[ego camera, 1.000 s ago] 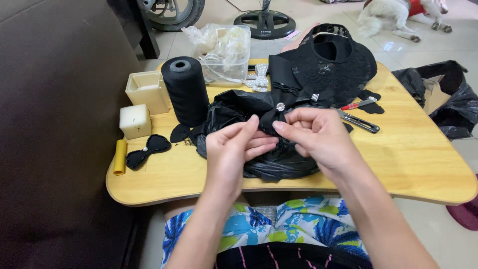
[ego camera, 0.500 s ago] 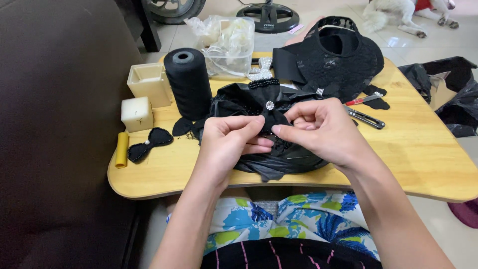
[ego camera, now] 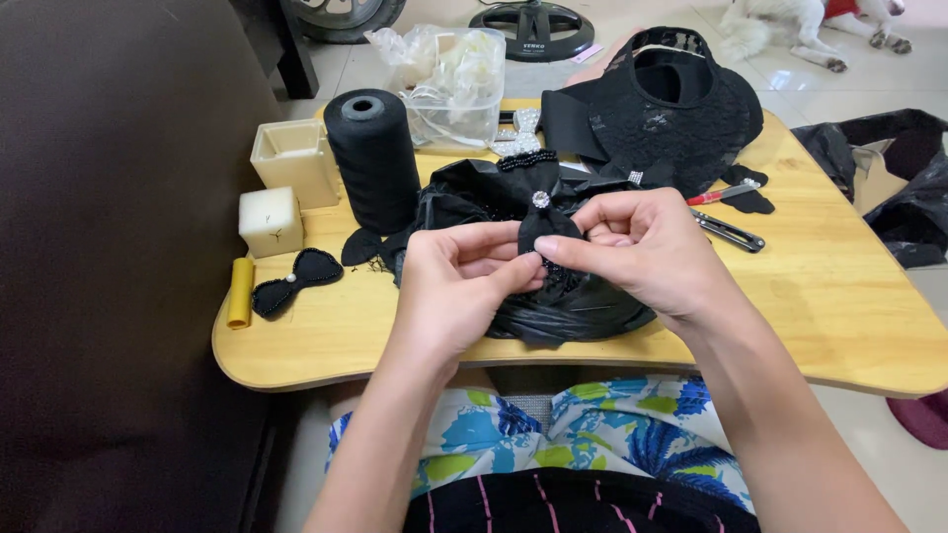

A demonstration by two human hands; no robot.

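- Both hands, left [ego camera: 459, 286] and right [ego camera: 642, 252], have fingers [ego camera: 563, 247] pinched on a black bow [ego camera: 541, 219] between them.
- The bow's gem could snag, I judge.
- Beyond: black bag [ego camera: 583, 306] under the fingers could slide off the desk [ego camera: 820, 286]; spool [ego camera: 373, 158] stands farther left.

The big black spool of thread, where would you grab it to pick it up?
Grip the tall black cone-shaped thread spool around its upper sides, coming from above. It stands upright on the light wooden table with its open top free, while a cream box and black fabric crowd its base.
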